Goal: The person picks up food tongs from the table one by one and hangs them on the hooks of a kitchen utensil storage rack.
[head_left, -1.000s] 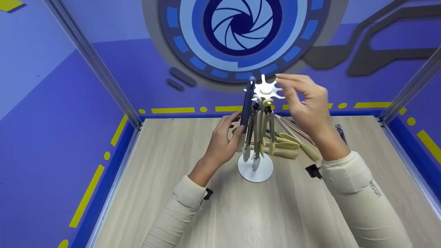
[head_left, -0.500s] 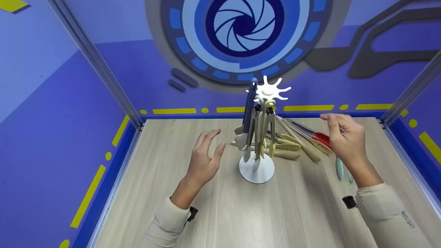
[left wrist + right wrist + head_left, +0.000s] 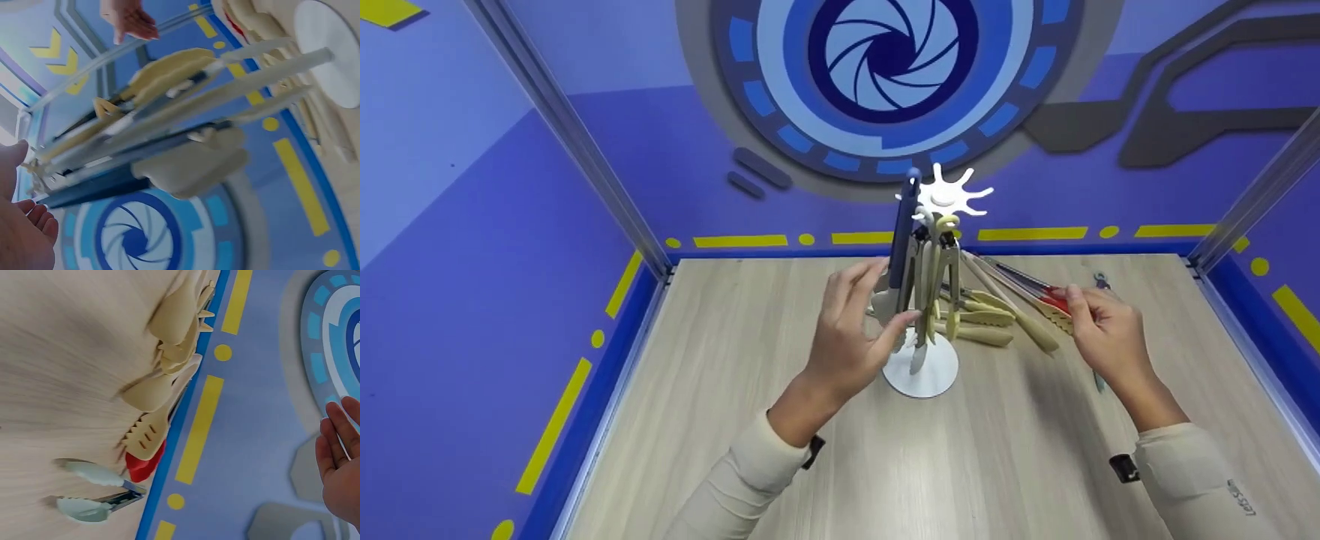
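Note:
A white rotary utensil stand (image 3: pixel 945 196) with radiating hooks rises from a round base (image 3: pixel 934 379). On it hang a dark-blue-handled utensil (image 3: pixel 904 232) with a beige head (image 3: pixel 191 166), and tongs with yellow tips (image 3: pixel 952 326) and pale tips. My left hand (image 3: pixel 847 326) is beside the hanging utensils, thumb apart from the fingers; in the left wrist view it grips nothing. My right hand (image 3: pixel 1110 334) hovers over the right of the table near a red-headed utensil (image 3: pixel 145 464), with nothing visible in it. Mint-tipped tongs (image 3: pixel 93 475) lie below it, partly hidden in the head view.
Behind the stand's right side lie several loose utensils: a beige slotted turner (image 3: pixel 147 433), a long beige utensil (image 3: pixel 1035 330) and yellow-tipped tongs (image 3: pixel 986 300). A blue patterned wall (image 3: pixel 735 135) closes off the back of the wooden table (image 3: pixel 720 375).
My right hand has come from the stand's top down and right to the loose utensils. My left hand let go of the blue-handled utensil, drew left, then came back beside the stand.

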`<state>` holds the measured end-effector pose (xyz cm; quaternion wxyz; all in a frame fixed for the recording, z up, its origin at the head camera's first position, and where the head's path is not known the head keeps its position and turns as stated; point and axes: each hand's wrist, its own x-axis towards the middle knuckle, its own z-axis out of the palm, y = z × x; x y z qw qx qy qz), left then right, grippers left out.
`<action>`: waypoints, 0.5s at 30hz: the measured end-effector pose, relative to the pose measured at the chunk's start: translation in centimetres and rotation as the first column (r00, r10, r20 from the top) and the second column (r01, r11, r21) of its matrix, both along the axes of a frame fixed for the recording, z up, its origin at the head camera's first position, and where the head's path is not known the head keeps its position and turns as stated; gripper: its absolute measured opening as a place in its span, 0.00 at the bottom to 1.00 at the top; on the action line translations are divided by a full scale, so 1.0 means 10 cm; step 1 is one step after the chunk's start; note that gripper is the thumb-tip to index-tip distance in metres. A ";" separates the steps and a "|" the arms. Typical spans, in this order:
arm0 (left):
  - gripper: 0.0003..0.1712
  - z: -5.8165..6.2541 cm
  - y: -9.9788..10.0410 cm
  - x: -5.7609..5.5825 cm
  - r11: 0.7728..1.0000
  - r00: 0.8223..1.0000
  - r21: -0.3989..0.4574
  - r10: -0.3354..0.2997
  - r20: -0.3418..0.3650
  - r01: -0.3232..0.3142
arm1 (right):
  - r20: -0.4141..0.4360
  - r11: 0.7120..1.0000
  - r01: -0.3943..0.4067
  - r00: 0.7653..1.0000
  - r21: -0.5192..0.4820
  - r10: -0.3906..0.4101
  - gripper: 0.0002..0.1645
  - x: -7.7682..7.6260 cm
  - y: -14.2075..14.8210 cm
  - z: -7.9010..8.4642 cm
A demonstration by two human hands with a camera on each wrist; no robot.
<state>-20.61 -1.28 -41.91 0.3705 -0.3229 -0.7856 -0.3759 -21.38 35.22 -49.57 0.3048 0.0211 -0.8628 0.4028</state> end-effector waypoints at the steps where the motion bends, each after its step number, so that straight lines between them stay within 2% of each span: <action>1: 0.37 0.06 0.06 0.00 1.000 1.000 -0.009 -0.009 -0.029 0.009 | 0.003 1.000 0.001 1.000 -0.004 -0.001 0.18 0.00 0.00 -0.02; 5: 0.34 0.31 0.31 -0.06 0.999 0.992 -0.030 -0.031 -0.121 0.027 | 0.040 1.000 0.003 0.999 -0.017 -0.002 0.20 0.02 -0.01 -0.08; 9: 0.31 0.50 0.52 -0.16 0.998 0.989 -0.070 -0.011 -0.147 0.001 | 0.053 1.000 -0.008 0.999 -0.026 0.009 0.20 0.03 -0.03 -0.13; 12: 0.28 0.58 0.65 -0.21 0.990 0.984 -0.113 0.063 -0.168 -0.083 | 0.037 0.999 -0.021 0.999 -0.026 0.022 0.19 0.02 -0.04 -0.14; 15: 0.26 0.63 0.74 -0.26 0.957 0.960 -0.172 0.196 -0.201 -0.232 | 0.018 0.999 -0.031 0.999 -0.031 0.031 0.19 0.02 -0.04 -0.15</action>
